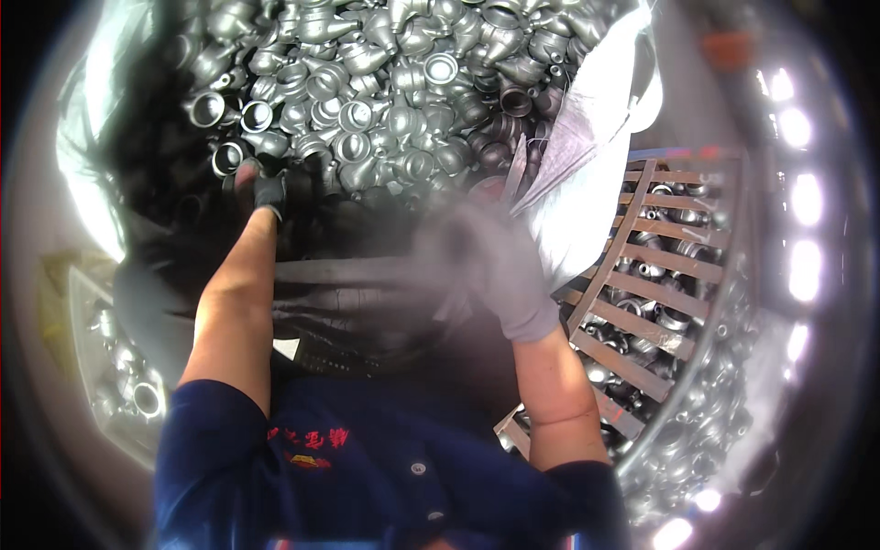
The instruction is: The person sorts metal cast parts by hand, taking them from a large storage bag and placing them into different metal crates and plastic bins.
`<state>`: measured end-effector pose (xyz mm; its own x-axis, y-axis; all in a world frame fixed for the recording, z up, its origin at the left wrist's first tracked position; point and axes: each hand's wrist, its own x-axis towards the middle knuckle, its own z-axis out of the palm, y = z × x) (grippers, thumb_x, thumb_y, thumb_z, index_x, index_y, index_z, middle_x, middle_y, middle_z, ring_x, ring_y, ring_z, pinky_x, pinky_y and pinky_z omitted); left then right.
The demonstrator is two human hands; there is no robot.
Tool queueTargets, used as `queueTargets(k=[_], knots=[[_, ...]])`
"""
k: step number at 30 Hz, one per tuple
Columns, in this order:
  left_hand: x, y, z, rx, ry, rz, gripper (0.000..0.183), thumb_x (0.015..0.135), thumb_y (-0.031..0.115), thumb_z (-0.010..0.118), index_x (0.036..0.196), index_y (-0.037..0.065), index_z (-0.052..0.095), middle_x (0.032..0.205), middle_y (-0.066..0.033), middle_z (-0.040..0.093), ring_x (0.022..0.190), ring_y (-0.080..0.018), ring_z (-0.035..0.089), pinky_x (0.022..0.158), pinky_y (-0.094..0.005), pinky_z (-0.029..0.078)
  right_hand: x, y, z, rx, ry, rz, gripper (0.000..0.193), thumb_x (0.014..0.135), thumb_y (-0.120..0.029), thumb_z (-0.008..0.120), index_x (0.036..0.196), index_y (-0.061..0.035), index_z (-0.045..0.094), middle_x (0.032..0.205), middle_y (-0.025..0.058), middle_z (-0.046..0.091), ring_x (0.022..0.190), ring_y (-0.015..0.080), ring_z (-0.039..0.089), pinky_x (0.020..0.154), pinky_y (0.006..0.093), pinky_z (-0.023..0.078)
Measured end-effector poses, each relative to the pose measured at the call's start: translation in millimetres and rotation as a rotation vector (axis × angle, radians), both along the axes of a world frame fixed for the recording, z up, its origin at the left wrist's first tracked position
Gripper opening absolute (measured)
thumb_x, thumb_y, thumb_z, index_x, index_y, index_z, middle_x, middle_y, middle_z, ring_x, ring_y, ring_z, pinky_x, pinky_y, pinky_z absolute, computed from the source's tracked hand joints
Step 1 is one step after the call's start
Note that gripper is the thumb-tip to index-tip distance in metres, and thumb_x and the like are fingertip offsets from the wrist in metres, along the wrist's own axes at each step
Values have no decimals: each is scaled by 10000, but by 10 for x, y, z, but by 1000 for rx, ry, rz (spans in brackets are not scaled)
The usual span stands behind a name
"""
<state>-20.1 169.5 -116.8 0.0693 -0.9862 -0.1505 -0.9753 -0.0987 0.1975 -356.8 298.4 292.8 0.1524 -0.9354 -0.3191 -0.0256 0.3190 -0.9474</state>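
Holds left hand [264,191] beside metal castings [403,119], apparently kept heaped by the white sack [591,179], and right hand [506,273], blurred, near its side, finger closure on either impossible to tell.

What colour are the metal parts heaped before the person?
The metal parts are silvery grey, seen best in the head view.

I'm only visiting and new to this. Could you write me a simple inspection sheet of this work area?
Surface: open white bag.
Job's things: grey metal parts piled loosely in it, many with round openings.
Clutter: yellowish material at far left, kind unclear.
Hands: both gloved; left hand beside a round-mouthed part, right hand blurred; grips unclear.
Cables: nothing seen.
Surroundings: brown slatted frame at right, more metal parts showing between its slats; bright lights beyond.
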Motion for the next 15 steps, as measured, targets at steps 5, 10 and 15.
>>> queueTargets(k=[5,10,15], knots=[[-568,-65,31,105,125,17,321,859,306,432,1007,88,615,1066,-186,590,996,-334,550,821,-406,425,-91,-55,-43,176,13,-53,288,924,-181,451,1120,2,556,740,74,618,398,1,324,364,154,229],[-795,-7,495,171,170,101,300,858,282,414,993,90,601,1066,-176,586,990,-311,549,824,-407,403,-37,-54,-37,213,20,-40,283,931,-191,450,1126,-19,560,744,56,620,411,-11,330,359,150,245],[-1005,230,894,257,235,146,280,858,257,396,979,92,587,1066,-166,581,984,-287,548,828,-409,381,-79,-22,25,247,60,-70,288,933,-201,451,1135,-31,566,733,31,609,425,-10,335,371,151,264]])
